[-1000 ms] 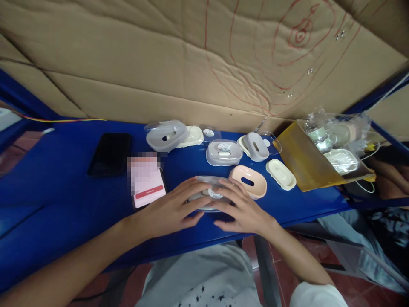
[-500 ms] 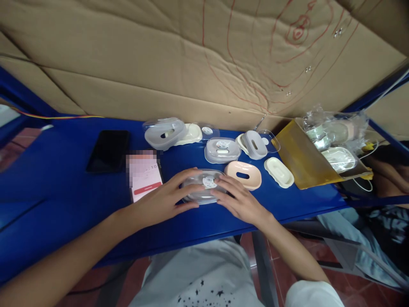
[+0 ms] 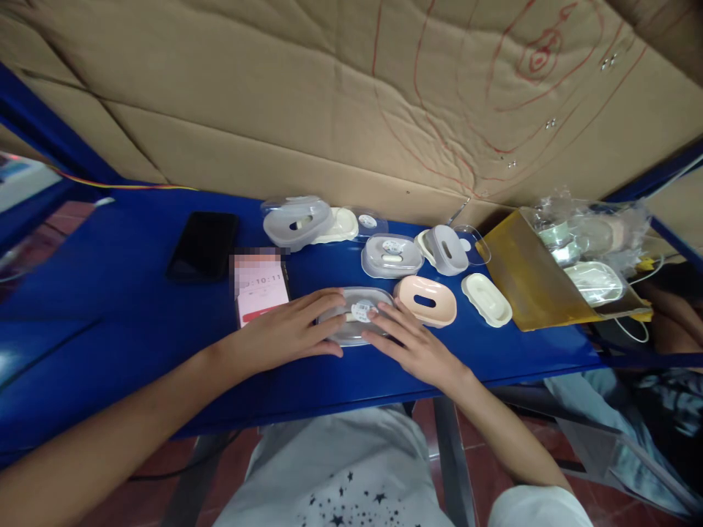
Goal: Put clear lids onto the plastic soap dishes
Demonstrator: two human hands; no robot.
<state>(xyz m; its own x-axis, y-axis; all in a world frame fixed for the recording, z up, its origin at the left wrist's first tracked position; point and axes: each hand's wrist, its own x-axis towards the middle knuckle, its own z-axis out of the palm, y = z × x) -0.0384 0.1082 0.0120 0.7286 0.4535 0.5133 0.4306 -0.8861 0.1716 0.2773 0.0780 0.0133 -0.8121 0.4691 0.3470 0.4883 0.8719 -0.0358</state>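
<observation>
A lidded soap box [image 3: 351, 335] sits on the blue table near its front edge. Its clear lid carries a round white label with a barcode, and a greyish body shows beneath. My left hand [image 3: 299, 326] spans the box's left end, fingers over the lid and thumb along the near side. From the right, my right hand [image 3: 409, 337] presses spread, bent fingers on the lid and right end. Both ends are partly hidden by my hands. Just beyond my right hand lies a peach soap box body [image 3: 442, 301] with an oval slot.
A cream tray [image 3: 487, 299] lies right of the peach body. Behind stand grey boxes [image 3: 392, 256] and clear lids [image 3: 372, 223]. An open carton [image 3: 510, 282] holds bagged pieces. Left are a lit phone [image 3: 263, 289] and a dark phone [image 3: 202, 246]. Another person's leg [image 3: 587, 402] shows at right.
The view has shifted, so the table things appear slightly further right. Both hands stay on the soap box, and the left thumb sits a little off its near edge.
</observation>
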